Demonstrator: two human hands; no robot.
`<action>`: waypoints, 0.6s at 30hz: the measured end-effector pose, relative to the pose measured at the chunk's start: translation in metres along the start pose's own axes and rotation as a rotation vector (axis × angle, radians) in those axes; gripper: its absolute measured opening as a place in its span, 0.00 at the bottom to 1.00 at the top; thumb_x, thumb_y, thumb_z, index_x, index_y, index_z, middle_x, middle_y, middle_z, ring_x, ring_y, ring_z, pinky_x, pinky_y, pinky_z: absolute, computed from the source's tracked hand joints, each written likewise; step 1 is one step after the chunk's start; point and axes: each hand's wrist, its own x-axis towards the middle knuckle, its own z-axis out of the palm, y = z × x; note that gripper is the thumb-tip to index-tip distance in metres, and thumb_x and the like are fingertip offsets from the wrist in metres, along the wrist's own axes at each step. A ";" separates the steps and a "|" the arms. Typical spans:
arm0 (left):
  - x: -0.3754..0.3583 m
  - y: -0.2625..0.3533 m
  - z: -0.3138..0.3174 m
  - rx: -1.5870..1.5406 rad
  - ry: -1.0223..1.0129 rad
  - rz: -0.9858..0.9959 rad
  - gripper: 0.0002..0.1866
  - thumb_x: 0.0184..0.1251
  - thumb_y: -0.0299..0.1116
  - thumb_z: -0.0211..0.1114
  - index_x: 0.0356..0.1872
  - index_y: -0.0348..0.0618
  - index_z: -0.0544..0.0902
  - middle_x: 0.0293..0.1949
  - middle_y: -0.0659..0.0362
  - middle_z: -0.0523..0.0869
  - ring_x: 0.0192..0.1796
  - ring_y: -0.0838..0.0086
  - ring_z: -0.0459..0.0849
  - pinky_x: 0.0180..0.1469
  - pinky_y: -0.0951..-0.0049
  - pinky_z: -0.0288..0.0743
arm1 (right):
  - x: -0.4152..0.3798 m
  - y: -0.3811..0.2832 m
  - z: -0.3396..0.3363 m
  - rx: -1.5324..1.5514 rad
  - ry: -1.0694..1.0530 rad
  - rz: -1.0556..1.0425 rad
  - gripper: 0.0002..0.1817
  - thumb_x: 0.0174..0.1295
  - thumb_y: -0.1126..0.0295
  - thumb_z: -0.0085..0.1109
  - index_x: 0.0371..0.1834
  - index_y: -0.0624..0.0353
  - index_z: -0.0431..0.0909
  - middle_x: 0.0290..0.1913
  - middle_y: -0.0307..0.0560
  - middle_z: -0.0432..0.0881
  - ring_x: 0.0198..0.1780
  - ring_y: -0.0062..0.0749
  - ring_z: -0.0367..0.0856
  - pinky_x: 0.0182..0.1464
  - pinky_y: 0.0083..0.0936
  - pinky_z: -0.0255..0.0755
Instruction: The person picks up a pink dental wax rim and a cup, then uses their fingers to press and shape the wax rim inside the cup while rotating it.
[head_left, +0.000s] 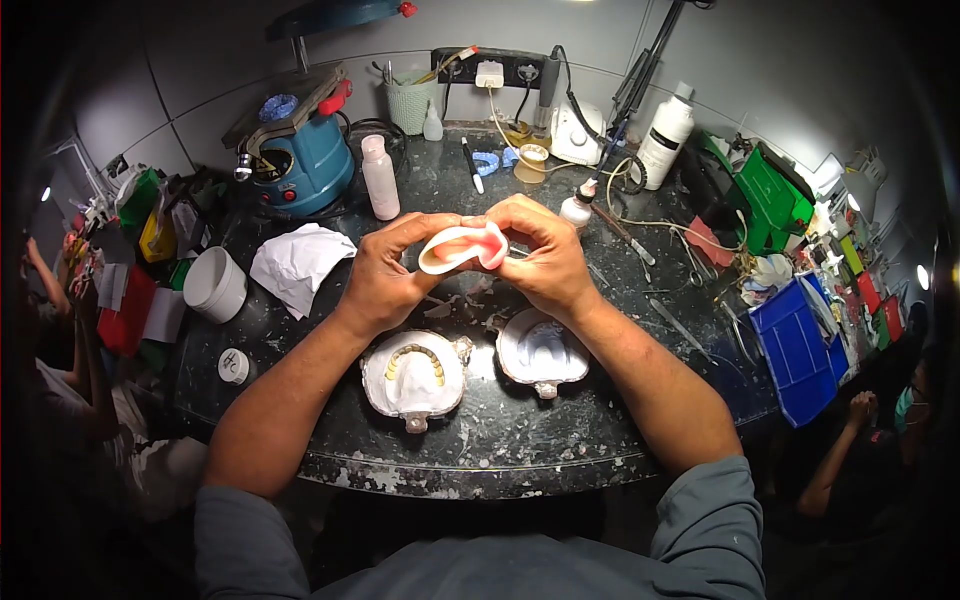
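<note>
Between my two hands is a pink and cream curved piece [463, 248], held up over the middle of the dark bench. My left hand [397, 268] pinches its left side, thumb and fingers round the edge. At its right side, my right hand [540, 255] grips the pink end. Below my left hand lies a white plaster cast [415, 392] with a row of yellowish teeth. A second plaster cast [543, 350], with a bluish-white middle, rests below my right hand.
A crumpled white cloth [300, 268], white tub [215, 285] and small jar [233, 366] lie left. Behind stand a blue machine [305, 165] and pink bottle [379, 180]. Right are metal tools [680, 328], a blue tray [795, 345] and green bins [765, 195]. People are at both sides.
</note>
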 end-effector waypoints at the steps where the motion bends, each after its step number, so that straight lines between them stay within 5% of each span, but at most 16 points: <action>1: 0.000 -0.001 0.001 -0.053 0.016 -0.023 0.18 0.65 0.26 0.74 0.55 0.38 0.86 0.53 0.55 0.89 0.55 0.73 0.87 0.62 0.73 0.78 | 0.000 -0.001 0.000 -0.028 0.000 0.005 0.12 0.57 0.73 0.76 0.41 0.65 0.83 0.43 0.42 0.82 0.45 0.22 0.84 0.50 0.21 0.80; 11: -0.001 -0.005 0.004 -0.329 0.029 -0.195 0.15 0.63 0.23 0.75 0.52 0.37 0.87 0.50 0.58 0.90 0.53 0.79 0.86 0.60 0.75 0.79 | 0.001 0.007 -0.001 -0.031 -0.034 0.055 0.16 0.56 0.72 0.78 0.45 0.64 0.85 0.44 0.42 0.82 0.46 0.23 0.84 0.51 0.22 0.80; 18: 0.003 -0.009 -0.002 -0.486 0.022 -0.243 0.32 0.58 0.28 0.80 0.64 0.37 0.78 0.56 0.60 0.87 0.56 0.79 0.85 0.61 0.75 0.78 | 0.007 0.000 0.002 -0.008 -0.003 0.039 0.39 0.48 0.64 0.84 0.65 0.57 0.77 0.54 0.43 0.78 0.52 0.25 0.82 0.53 0.23 0.80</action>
